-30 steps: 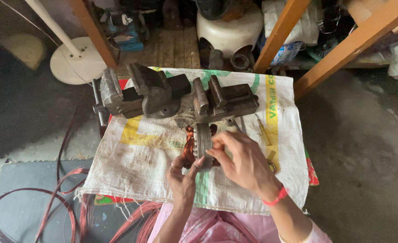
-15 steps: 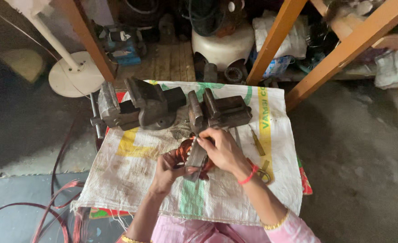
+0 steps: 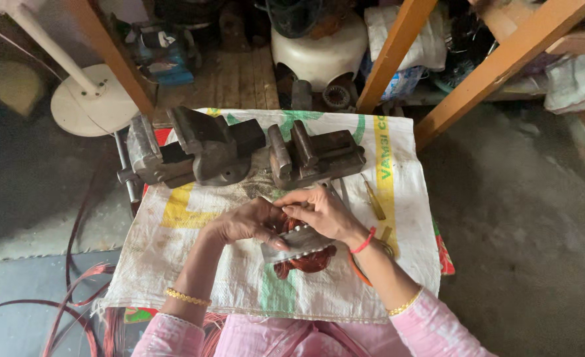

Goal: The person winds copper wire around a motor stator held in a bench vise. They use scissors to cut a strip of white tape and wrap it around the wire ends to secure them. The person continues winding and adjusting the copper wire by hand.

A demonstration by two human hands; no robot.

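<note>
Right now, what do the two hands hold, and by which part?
Both the left hand and right hand grip a grey metal motor core with copper windings by its upper end.

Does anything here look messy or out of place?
Mostly the loose copper wire sprawling in loops over the floor at lower left. The hands hold a metal core with copper windings bulging out beneath.

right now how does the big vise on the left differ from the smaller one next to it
The big vise on the left is bulkier, with rounded castings and a handle bar at its left end. The smaller vise is more compact, with flat upright jaws, and lies nearer the right hand. Both are dark worn metal, resting on the white sack.
</note>
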